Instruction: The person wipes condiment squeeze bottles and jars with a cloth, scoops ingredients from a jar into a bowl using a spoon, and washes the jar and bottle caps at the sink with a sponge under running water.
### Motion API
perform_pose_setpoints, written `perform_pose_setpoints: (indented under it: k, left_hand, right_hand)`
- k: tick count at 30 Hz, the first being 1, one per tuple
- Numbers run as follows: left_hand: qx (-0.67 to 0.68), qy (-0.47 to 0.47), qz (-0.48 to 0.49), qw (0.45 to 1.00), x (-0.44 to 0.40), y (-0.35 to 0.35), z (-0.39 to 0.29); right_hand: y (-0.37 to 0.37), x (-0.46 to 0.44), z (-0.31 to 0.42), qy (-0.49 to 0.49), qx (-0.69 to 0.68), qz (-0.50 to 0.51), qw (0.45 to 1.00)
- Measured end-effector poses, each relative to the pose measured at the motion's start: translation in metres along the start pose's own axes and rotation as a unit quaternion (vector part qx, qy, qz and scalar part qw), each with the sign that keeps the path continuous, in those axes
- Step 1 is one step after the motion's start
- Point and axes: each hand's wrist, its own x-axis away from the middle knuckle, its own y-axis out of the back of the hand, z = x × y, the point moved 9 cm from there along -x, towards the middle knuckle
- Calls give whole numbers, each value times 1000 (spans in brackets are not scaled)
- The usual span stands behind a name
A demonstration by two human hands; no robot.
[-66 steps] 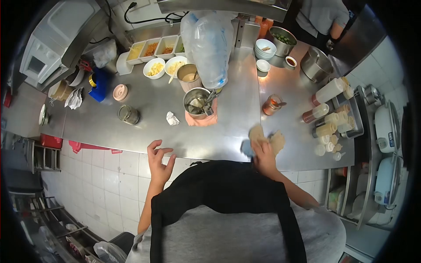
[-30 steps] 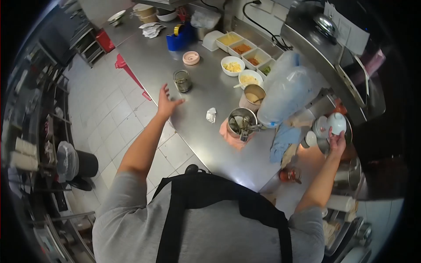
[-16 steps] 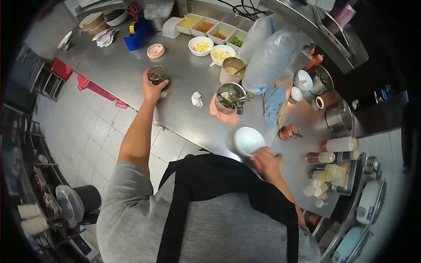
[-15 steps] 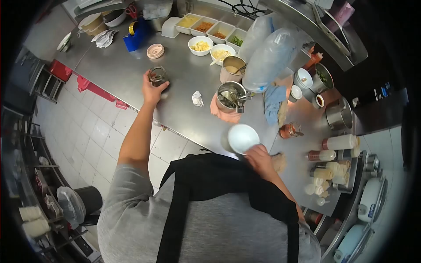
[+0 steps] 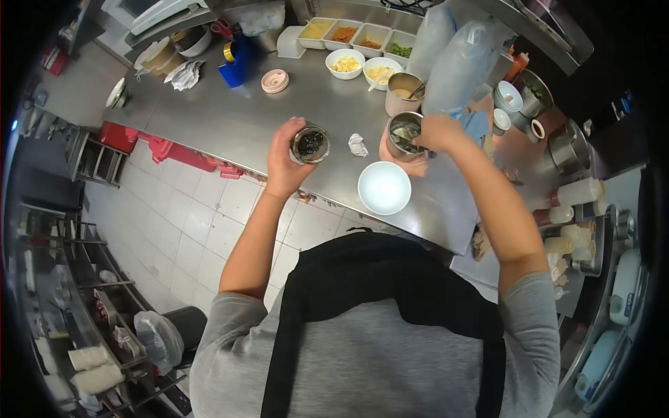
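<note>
My left hand [image 5: 287, 159] is wrapped round an open glass jar [image 5: 311, 144] with dark contents, held near the counter's front edge. At the metal pot of utensils [image 5: 404, 134], my right hand [image 5: 440, 132] has its fingers closed at the rim; what they grip is hidden. That pot stands on a pink cloth [image 5: 412, 166]. An empty white bowl [image 5: 384, 188] sits on the counter in front of it. Between jar and pot lies a crumpled white paper [image 5: 357, 145].
Behind are a metal pot of pale liquid [image 5: 403, 93], two bowls of chopped food and filled trays [image 5: 344, 35]. A blue tape dispenser [image 5: 234, 63] and pink lid [image 5: 275, 81] are at left. Squeeze bottles [image 5: 575, 192] stand at right.
The white bowl has been let go onto the counter, and my right hand has moved up to the utensil pot. My left hand has brought the jar toward the counter's front edge, nearer the bowl.
</note>
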Motion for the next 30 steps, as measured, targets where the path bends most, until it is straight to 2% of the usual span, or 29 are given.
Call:
perform_pose_setpoints:
  k: [1,4,7,10,13,16,19,22,27,30]
  left_hand:
    - [-12,-14,3,1000,-4,2,-8]
    - [-74,-107,39,991,-12,-1,-23]
    - [-187,-178,114,959,-15,-11,-44]
    - [-165,-143,158,963,-21,-21,-47]
    - [-97,-101,173,975,-22,-31,-43]
    - [-48,-71,177,981,-23,-38,-41]
    - [-18,-25,178,984,-24,-42,-45]
    - [32,41,164,985,-19,-51,-39]
    - [48,102,150,982,-3,-70,-38]
    - [42,98,146,984,9,-78,-46]
  right_hand:
    - [-3,-2,2,7,10,26,1000]
    - [12,1,2,-14,89,-17,996]
    - [33,16,-8,-33,64,-108,992]
    - [52,55,-10,1,77,-219,973]
    - [35,89,-21,65,50,-365,928]
    - [11,110,-39,100,7,-411,906]
    - [-9,101,-60,63,-79,-396,913]
    - [16,132,-66,72,-287,-498,815]
    - [49,197,-6,206,-298,-569,739]
    - [32,190,28,271,-289,-571,719]
